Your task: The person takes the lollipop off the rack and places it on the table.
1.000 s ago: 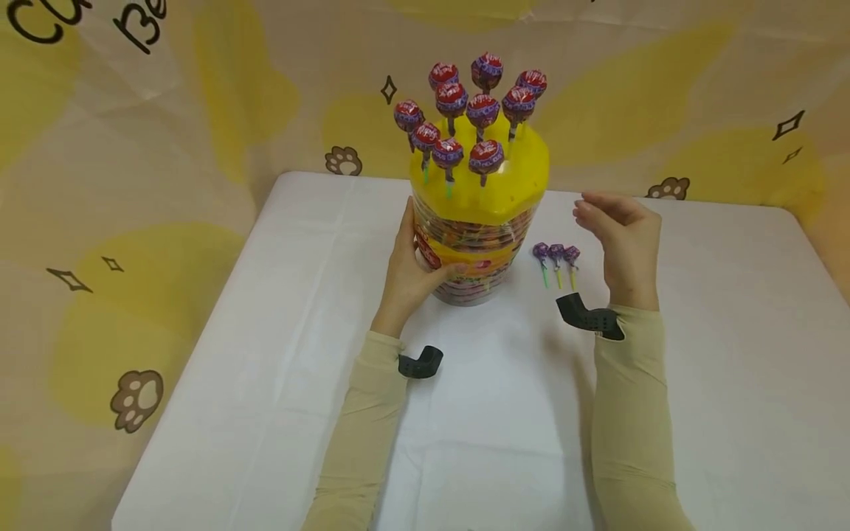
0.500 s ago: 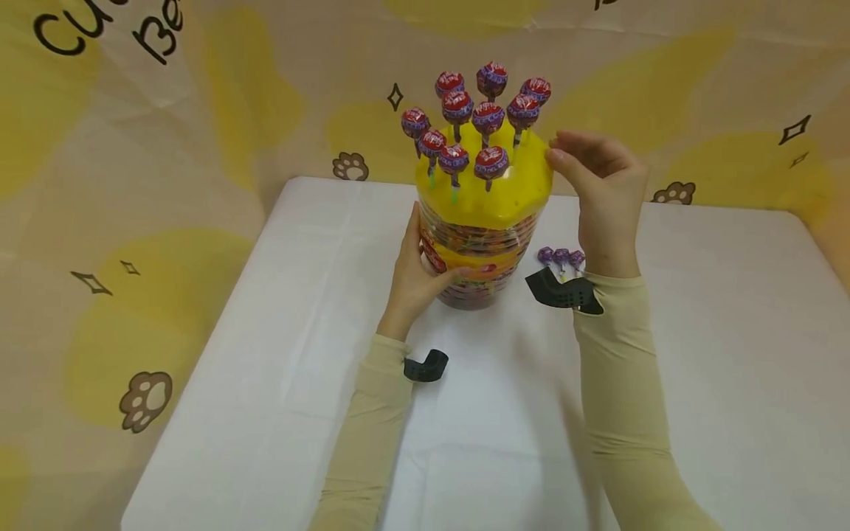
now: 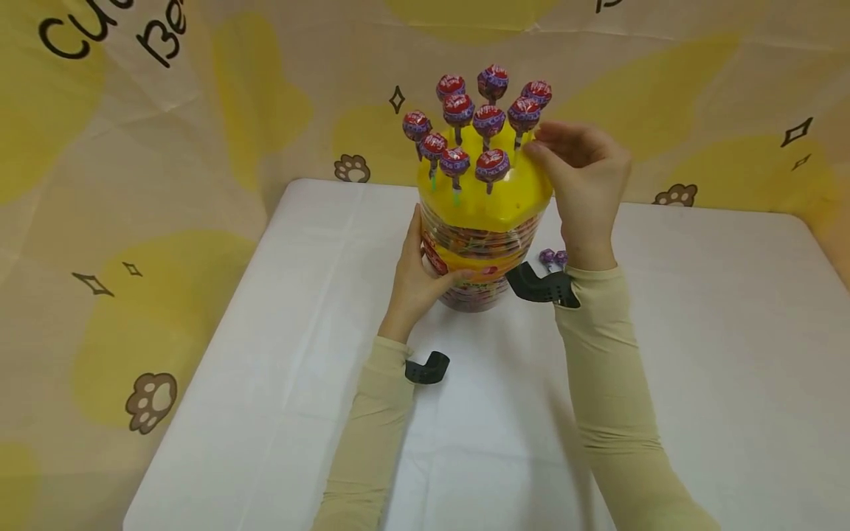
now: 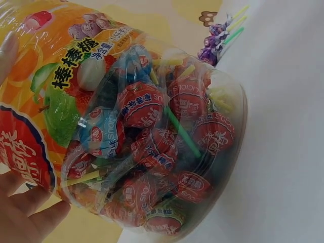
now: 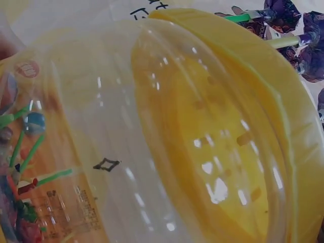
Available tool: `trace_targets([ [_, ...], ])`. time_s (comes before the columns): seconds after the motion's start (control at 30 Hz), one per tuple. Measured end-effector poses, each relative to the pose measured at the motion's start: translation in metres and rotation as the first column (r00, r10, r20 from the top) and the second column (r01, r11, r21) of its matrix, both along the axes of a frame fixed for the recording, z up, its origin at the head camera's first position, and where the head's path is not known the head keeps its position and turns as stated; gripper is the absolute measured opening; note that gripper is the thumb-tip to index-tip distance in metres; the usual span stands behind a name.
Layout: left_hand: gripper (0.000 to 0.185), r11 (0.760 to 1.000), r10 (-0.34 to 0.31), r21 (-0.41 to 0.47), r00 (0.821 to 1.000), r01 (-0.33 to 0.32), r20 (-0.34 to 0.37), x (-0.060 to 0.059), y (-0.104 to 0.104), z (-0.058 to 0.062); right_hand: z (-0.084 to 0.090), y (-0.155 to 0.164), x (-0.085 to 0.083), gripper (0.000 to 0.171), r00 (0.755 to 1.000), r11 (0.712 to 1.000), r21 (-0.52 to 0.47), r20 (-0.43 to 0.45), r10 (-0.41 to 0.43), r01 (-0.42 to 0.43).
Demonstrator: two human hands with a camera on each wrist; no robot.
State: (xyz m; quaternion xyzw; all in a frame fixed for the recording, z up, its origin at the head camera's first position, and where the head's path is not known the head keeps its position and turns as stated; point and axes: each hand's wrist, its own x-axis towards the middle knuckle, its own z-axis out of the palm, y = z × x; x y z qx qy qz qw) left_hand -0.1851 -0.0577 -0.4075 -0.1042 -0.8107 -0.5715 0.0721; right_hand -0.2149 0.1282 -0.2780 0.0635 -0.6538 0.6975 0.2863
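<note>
A clear plastic candy jar [image 3: 481,254] with a yellow lid [image 3: 465,206] leans over the white table. Several purple-and-red wrapped lollipops [image 3: 493,165] stand by their sticks in the lid. My left hand [image 3: 415,287] grips the jar low on its left side, thumb across the orange label. At the lid's right edge, my right hand [image 3: 591,184] has its thumb and fingertips close beside the stick of the rightmost lollipops, fingers loosely curved. The left wrist view shows more lollipops [image 4: 147,104] inside the jar, through its clear base.
Loose purple lollipops [image 3: 547,257] lie on the white table [image 3: 319,310] right of the jar, partly hidden by the right wrist's black camera mount [image 3: 534,284]. A printed yellow-and-beige cloth [image 3: 631,88] hangs behind the table.
My right hand has moved left and up from above the loose lollipops to the lid's right edge. My left hand keeps its grip on the jar. The head view has shifted slightly.
</note>
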Motion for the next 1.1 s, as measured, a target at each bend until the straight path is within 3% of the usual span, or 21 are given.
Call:
trace_targets([
  [0.23, 0.107, 1.0, 0.0, 0.012, 1.0, 0.0, 0.009, 0.001, -0.001, 0.001, 0.003, -0.003, -0.003, 0.014, 0.999, 0.996, 0.083, 0.007, -0.032, 0.031],
  [0.63, 0.107, 1.0, -0.003, 0.006, 1.0, 0.003, 0.003, 0.0, -0.001, 0.001, 0.006, -0.006, -0.003, 0.011, 1.0, 1.0, -0.019, -0.013, 0.009, -0.009],
  [0.83, 0.107, 1.0, 0.0, 0.006, 1.0, 0.0, 0.008, 0.0, 0.0, 0.002, 0.007, -0.005, -0.003, 0.01, 1.0, 1.0, -0.022, -0.026, 0.013, -0.014],
  [1.1, 0.107, 1.0, 0.0, 0.006, 1.0, 0.0, 0.001, 0.0, 0.0, 0.0, 0.011, -0.001, 0.001, 0.009, 0.985, 0.972, -0.163, -0.031, 0.168, -0.171],
])
